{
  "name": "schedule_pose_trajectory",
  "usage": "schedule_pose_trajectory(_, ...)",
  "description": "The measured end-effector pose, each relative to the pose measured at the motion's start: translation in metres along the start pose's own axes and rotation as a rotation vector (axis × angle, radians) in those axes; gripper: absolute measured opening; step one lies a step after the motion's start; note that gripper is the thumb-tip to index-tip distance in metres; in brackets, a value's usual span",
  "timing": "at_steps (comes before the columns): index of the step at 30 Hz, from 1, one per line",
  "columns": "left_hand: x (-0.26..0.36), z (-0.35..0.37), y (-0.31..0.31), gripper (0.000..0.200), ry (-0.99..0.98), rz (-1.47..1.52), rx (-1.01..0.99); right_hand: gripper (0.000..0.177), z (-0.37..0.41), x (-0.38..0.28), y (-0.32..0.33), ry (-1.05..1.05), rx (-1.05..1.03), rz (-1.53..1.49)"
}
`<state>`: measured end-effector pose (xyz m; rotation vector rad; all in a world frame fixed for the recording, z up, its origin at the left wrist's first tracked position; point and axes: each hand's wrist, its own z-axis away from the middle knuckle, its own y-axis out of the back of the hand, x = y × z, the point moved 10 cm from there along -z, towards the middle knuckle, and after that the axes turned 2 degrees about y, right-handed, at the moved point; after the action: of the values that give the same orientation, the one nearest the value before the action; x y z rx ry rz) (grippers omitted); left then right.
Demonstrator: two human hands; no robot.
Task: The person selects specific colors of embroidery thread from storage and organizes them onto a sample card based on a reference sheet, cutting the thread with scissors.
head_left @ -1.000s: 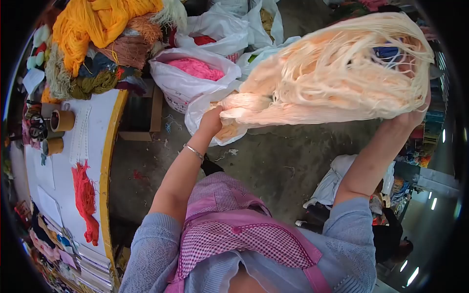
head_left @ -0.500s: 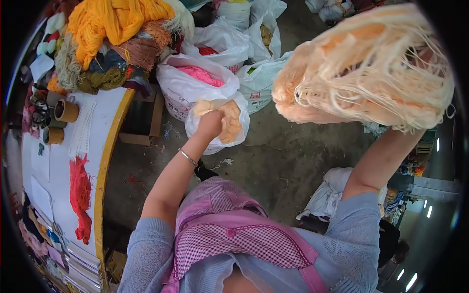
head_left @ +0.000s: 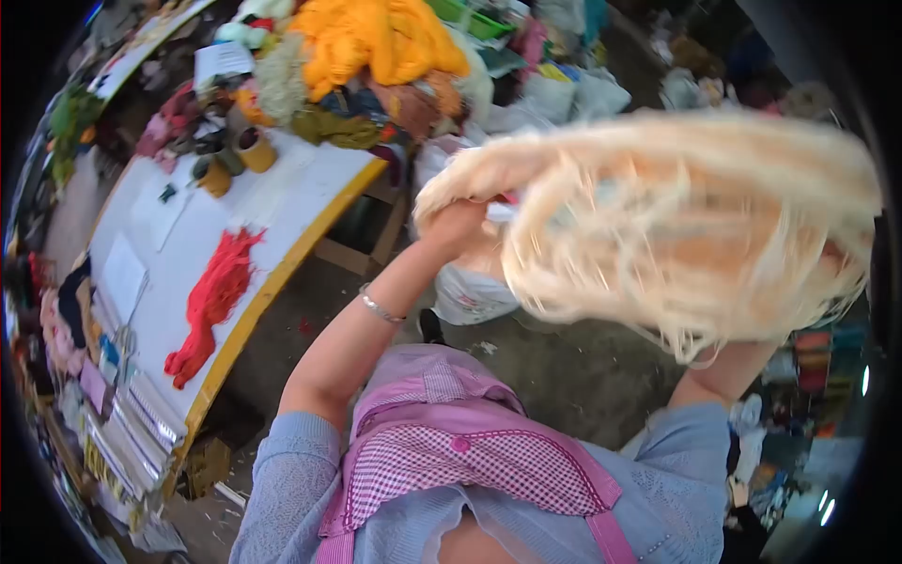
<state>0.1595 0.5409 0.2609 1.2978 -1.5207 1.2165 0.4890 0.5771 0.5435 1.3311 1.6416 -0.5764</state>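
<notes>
A large peach and cream yarn skein (head_left: 648,235), blurred by motion, stretches between my two hands with loose strands hanging below. My left hand (head_left: 458,228) is closed around its left end. At the right end, my right hand (head_left: 832,252) is mostly hidden behind the strands and bears the skein; its fingers hardly show. Under my left hand stands a white plastic bag (head_left: 474,296), partly covered by the yarn. On the table to the left lies a red yarn hank (head_left: 214,305).
The white table (head_left: 282,202) has a yellow edge and carries yarn cones (head_left: 254,150), papers (head_left: 124,274) and piled orange yarn (head_left: 381,42). An open cardboard box (head_left: 352,249) sits beneath it. More plastic bags (head_left: 564,99) stand beyond the skein.
My left hand has risen from the bag of peach yarn and now grips the skein's left end. The skein and right hand have come lower. The view has turned toward the table.
</notes>
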Motion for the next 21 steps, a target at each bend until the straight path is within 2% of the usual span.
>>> schedule_pose_trajectory(2, 0.049, 0.009, 0.047, 0.045, -0.055, -0.449, 0.061, 0.041, 0.01, 0.019, -0.009, -0.041, 0.009, 0.346)
schedule_pose_trajectory(4, 0.108, 0.022, 0.067, 0.044, -0.15, -0.895, 0.129, 0.042, 0.016, 0.059, -0.043, -0.088, -0.051, 0.724)
schedule_pose_trajectory(5, 0.15, 0.034, 0.066, 0.049, -0.304, -0.671, 0.115, 0.042, 0.018, 0.082, -0.074, -0.089, -0.11, 0.816)
schedule_pose_trajectory(6, 0.179, 0.046, 0.056, 0.052, -0.434, -0.745, 0.12, 0.042, 0.027, 0.101, -0.117, -0.096, -0.197, 0.744)
schedule_pose_trajectory(7, 0.208, 0.06, 0.046, 0.056, -0.565, -0.819, 0.136, 0.06, 0.045, 0.111, -0.169, -0.086, -0.274, 0.338)
schedule_pose_trajectory(8, 0.219, 0.072, 0.022, 0.057, -0.656, -1.189, 0.184, 0.076, 0.059, 0.112, -0.234, -0.116, -0.389, -0.052)
schedule_pose_trajectory(9, 0.22, 0.083, 0.005, 0.062, -0.637, -1.292, 0.136, 0.083, 0.075, 0.112, -0.285, -0.051, -0.5, -0.276)
schedule_pose_trajectory(10, 0.222, 0.093, -0.002, 0.062, -0.643, -1.301, 0.14, 0.078, 0.096, 0.124, -0.321, -0.217, -0.504, -0.393)
schedule_pose_trajectory(11, 0.21, 0.1, -0.015, 0.066, -0.598, -1.42, 0.007, 0.074, 0.116, 0.132, -0.349, -0.386, -0.508, -0.511)
schedule_pose_trajectory(12, 0.197, 0.105, -0.021, 0.07, -0.54, -1.541, -0.128, 0.074, 0.117, 0.121, -0.363, -0.377, -0.518, -0.525)
schedule_pose_trajectory(13, 0.2, 0.113, -0.012, 0.07, -0.531, -1.562, -0.123, 0.07, 0.119, 0.102, -0.378, -0.342, -0.589, -0.485)
schedule_pose_trajectory(14, 0.204, 0.121, 0.003, 0.068, -0.521, -1.677, -0.086, 0.067, 0.12, 0.09, -0.391, -0.306, -0.659, -0.445)
schedule_pose_trajectory(15, 0.206, 0.129, 0.02, 0.065, -0.508, -1.786, -0.048, 0.05, 0.117, 0.105, -0.387, -0.381, -0.682, -0.287)
schedule_pose_trajectory(17, 0.207, 0.145, 0.065, 0.064, -0.446, -1.854, 0.053, 0.043, 0.101, 0.094, -0.383, -0.371, -0.601, -0.32)
schedule_pose_trajectory(18, 0.202, 0.154, 0.098, 0.064, -0.335, -1.867, 0.086, 0.04, 0.094, 0.093, -0.381, -0.369, -0.586, -0.325)
schedule_pose_trajectory(19, 0.2, 0.169, 0.118, 0.064, -0.328, -1.878, 0.092, 0.041, 0.086, 0.085, -0.38, -0.374, -0.52, -0.402)
schedule_pose_trajectory(21, 0.204, 0.199, 0.168, 0.067, -0.252, -1.617, 0.184, 0.035, 0.073, 0.079, -0.38, -0.376, -0.434, -0.503)
